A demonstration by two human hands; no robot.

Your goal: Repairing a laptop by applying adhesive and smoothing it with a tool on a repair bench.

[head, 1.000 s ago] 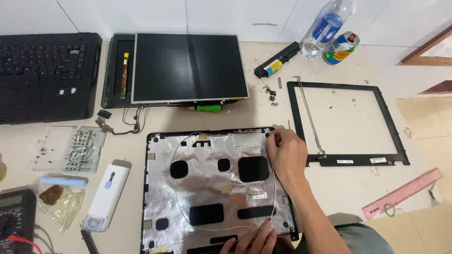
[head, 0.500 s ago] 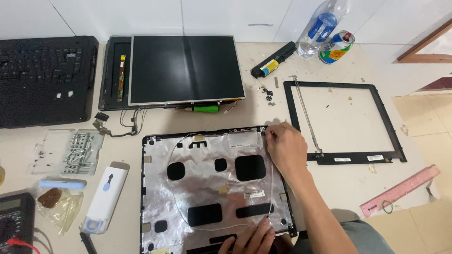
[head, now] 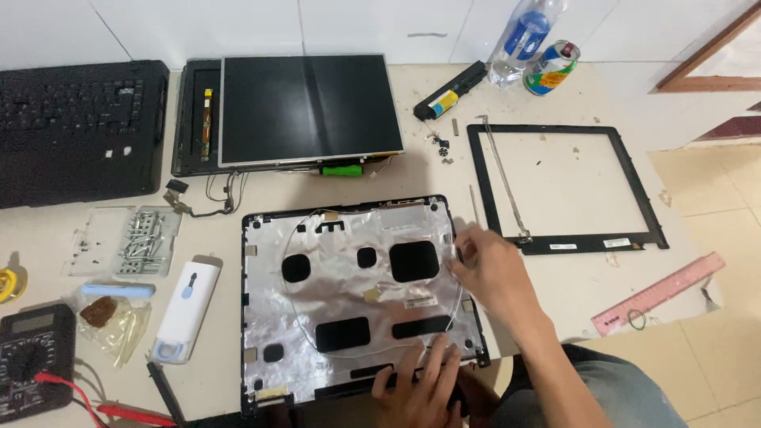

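While my right hand (head: 491, 273) rests on the right edge of the laptop lid cover (head: 357, 297), its fingertips are pinched together on something small there, maybe the thin grey wire (head: 456, 305) or a screw; I cannot tell which, because my own fingers hide it. My left hand (head: 424, 380) lies flat with fingers spread on the near edge of the same cover and presses it down, gripping nothing. The cover lies with its foil-lined inside up, directly under both hands. I judge that I am at the step of freeing the wire or a fastening along this right edge, and the next move asks for a gentle pull along the edge, not upward, so the foil does not tear. Beyond my right hand lies the empty black bezel frame (head: 567, 186), and further away the bare screen panel (head: 309, 107). Far to the left of my left hand are a clear tray of screws (head: 147, 238) and a white oblong device (head: 184, 309). The multimeter (head: 32, 357) is cut off by the picture edge, and the near corner of the cover is hidden under my left palm.
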